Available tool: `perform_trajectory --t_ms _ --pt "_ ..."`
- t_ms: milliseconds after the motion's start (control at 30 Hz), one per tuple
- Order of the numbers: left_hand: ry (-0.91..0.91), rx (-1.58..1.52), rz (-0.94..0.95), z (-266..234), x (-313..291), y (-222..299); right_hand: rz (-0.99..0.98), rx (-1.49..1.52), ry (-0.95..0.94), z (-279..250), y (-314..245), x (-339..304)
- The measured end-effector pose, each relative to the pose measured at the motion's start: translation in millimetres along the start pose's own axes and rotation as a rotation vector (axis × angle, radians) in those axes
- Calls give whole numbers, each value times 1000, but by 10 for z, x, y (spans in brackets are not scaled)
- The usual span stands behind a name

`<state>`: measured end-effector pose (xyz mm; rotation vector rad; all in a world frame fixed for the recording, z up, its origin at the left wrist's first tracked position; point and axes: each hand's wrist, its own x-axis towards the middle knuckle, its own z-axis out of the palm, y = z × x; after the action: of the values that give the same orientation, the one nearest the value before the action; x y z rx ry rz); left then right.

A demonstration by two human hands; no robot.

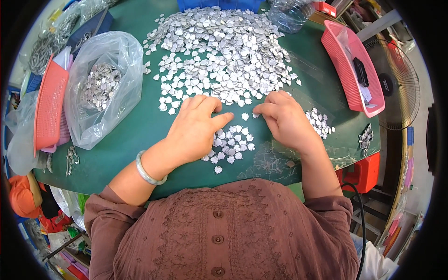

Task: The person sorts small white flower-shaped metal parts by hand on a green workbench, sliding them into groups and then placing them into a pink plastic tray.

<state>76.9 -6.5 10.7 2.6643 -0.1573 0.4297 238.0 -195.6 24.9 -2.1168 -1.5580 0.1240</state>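
A large pile of small, flat, silver-white scalloped metal pieces (pixel 224 51) spreads over the green table (pixel 154 161). At its near edge my left hand (pixel 193 125) rests, a pale bangle on its wrist. Its fingers are curled, its thumb stretched away from them, and I see nothing held. Opposite it, my right hand (pixel 288 119) pinches one small metal piece (pixel 255 115) between thumb and index finger. A single loose piece (pixel 245 116) lies between the hands. Closer to me is a smaller group of pieces (pixel 233 145), partly beside my left hand. Another small heap (pixel 319 123) sits right of my right hand.
On the left, an open clear plastic bag (pixel 133 88) holds more pieces, beside a coral basket (pixel 49 102). A pink basket (pixel 343 60) with a black object stands right, near a fan (pixel 401 84). A blue bin (pixel 221 4) borders the far side. Metal clasps (pixel 366 139) lie right.
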Motion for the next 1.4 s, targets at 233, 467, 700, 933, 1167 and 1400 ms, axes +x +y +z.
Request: perform_trajectory --t_ms 233,467,700,933,1167,1400 --pt "-34 26 10 -18 -15 -15 -123 93 -123 -29 -30 -49" --pt "-46 22 36 62 130 99 13 -92 70 67 -26 63" --pt "-100 -43 76 20 139 70 -13 -34 -19 -20 -13 34" --pt "-15 -8 -25 82 168 40 -63 36 -72 -14 43 -10" --pt "-80 -60 2 19 161 41 54 -47 124 -15 103 24" --pt "-47 -21 -20 18 143 28 43 -14 62 18 73 62"
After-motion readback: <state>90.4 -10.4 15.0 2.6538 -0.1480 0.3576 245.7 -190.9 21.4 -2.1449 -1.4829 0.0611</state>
